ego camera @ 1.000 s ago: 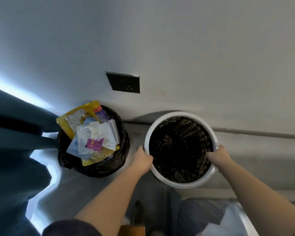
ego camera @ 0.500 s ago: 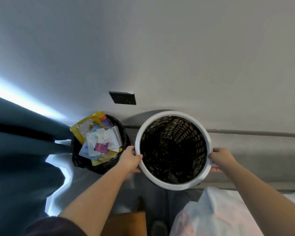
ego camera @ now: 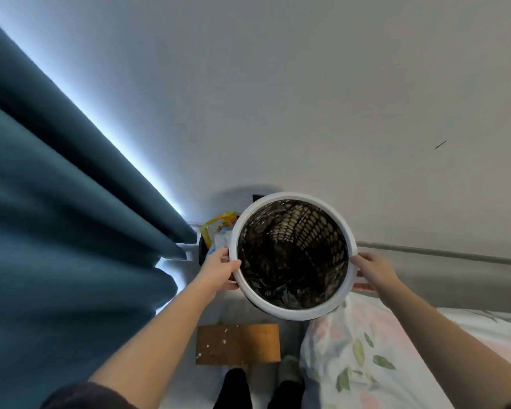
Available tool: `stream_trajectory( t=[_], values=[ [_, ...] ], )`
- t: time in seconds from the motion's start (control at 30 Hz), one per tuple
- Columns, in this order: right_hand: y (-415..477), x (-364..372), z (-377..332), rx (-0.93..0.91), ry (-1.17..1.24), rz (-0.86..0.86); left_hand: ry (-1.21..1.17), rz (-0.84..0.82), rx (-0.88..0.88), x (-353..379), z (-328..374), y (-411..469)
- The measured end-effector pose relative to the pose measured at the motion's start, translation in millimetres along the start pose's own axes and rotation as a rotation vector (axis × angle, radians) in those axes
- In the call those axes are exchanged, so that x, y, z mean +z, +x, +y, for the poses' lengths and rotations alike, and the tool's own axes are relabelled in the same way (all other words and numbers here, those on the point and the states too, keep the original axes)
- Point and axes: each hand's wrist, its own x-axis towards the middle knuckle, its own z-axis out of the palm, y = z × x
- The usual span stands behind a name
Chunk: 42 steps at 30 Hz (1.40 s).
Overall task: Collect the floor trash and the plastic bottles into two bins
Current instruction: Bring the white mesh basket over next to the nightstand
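Observation:
A white mesh bin (ego camera: 295, 313) with a black liner is lifted off the floor in front of me, its mouth facing me and nothing visible inside but the liner. My left hand (ego camera: 219, 271) grips its left rim. My right hand (ego camera: 372, 270) grips its right rim. Behind it, low on the floor by the wall, stands a second bin with a black bag (ego camera: 202, 252), mostly hidden; yellow and pale wrappers (ego camera: 219, 228) show on top. No plastic bottles are in view.
A dark teal curtain (ego camera: 56, 216) fills the left. A bed with floral bedding (ego camera: 366, 355) lies at the lower right. A brown cardboard piece (ego camera: 238, 343) lies on the floor below the bin. My feet (ego camera: 260, 388) stand at the bottom edge.
Both hands have lifted the white bin up off the floor toward me. It now covers most of the black-bag bin and the wall socket, and my view has risen.

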Motion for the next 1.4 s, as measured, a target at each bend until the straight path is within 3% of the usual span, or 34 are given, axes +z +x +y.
stream_trajectory(
  t=[0.27,0.7,1.17,1.4],
  values=[
    [-94.1,40.4,-25.7,-0.221,-0.115,-0.286,-0.245,0.231,0.115,-75.7,-55.6,-138.1],
    [-227.3,174.4,-19.6,-0.396,-0.495,-0.71,-0.714,0.65,0.068,-128.3,-238.1,-318.6],
    [-422.3,314.5,146.1,-0.503,-1.004,-0.966,-1.066,0.837,-0.05,-137.9,-504.0,-489.2],
    [-491.7,374.6,244.9,-0.506,-1.345,-1.094,-1.26,0.952,-0.217,-104.3,-620.9,-535.0]
  ],
)
